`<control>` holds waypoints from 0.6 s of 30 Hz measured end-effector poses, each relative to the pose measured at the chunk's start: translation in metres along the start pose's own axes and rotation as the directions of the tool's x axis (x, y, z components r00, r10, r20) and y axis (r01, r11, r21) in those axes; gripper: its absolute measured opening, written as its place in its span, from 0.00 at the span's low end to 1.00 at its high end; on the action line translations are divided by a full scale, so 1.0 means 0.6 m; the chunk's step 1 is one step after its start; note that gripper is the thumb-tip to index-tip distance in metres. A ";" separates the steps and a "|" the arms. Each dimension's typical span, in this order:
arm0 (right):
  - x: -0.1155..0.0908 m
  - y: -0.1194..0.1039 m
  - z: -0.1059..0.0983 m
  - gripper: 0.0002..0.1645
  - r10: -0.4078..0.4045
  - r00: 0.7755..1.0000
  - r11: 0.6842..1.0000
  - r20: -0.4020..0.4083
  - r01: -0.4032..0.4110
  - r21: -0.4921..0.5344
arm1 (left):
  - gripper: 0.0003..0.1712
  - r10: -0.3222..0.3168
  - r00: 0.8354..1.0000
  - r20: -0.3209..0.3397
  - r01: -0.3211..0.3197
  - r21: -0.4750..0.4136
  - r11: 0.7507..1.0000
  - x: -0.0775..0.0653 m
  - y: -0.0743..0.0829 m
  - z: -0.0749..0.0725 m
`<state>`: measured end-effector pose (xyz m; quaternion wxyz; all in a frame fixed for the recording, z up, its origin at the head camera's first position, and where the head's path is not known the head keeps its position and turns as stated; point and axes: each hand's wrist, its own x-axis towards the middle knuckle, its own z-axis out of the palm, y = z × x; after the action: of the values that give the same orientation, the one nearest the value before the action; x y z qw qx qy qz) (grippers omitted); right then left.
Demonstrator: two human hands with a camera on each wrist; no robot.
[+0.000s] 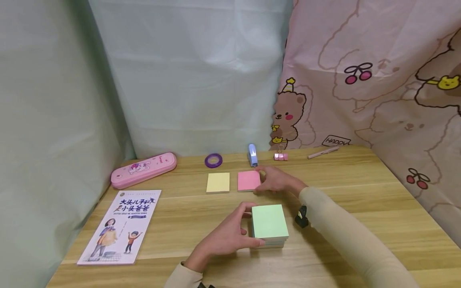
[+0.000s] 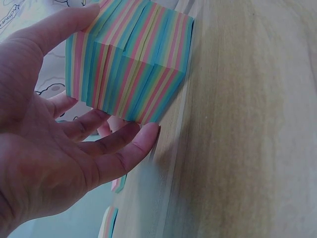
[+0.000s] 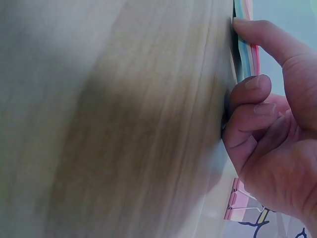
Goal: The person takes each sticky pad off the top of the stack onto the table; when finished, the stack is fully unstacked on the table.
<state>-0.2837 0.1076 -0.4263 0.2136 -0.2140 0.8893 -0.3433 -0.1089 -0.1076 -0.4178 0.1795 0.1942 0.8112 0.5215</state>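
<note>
A thick stack of sticky note pads [image 1: 269, 222] with a green top stands on the table; its striped pink, yellow and blue sides [image 2: 133, 59] show in the left wrist view. My left hand [image 1: 230, 232] holds this stack from its left side, thumb at the near face and fingers round the far side. Farther back, a pink sticky note pad [image 1: 248, 181] lies flat, and my right hand [image 1: 275, 180] grips it at its right end between thumb and forefinger. The other right fingers [image 3: 247, 119] curl in beside it. Left of it lies a yellow sticky note pad [image 1: 218, 183].
Along the back are a pink pencil case [image 1: 144, 170], purple tape roll [image 1: 213, 160], blue stapler [image 1: 252, 155], pink binder clip [image 1: 281, 156] and pink pen [image 1: 323, 152]. A picture book [image 1: 120, 228] lies at left. Fabric curtains [image 1: 191, 80] bound the table's back and sides.
</note>
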 end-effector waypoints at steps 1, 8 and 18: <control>0.001 -0.001 0.000 0.50 0.004 1.000 1.000 -0.001 -0.004 -0.002 | 0.51 -0.001 1.000 0.000 0.001 0.002 1.000 0.000 0.000 0.000; 0.002 -0.006 0.000 0.52 0.028 1.000 0.999 -0.012 -0.029 -0.021 | 0.50 -0.008 1.000 -0.001 0.008 -0.001 1.000 0.000 0.000 0.000; 0.001 -0.011 0.001 0.53 0.040 0.999 0.999 0.002 -0.040 -0.010 | 0.51 -0.012 1.000 -0.001 0.012 -0.004 1.000 0.001 0.002 -0.001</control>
<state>-0.2824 0.1029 -0.4221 0.2205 -0.1977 0.8947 -0.3344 -0.1093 -0.1073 -0.4165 0.1825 0.1889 0.8115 0.5219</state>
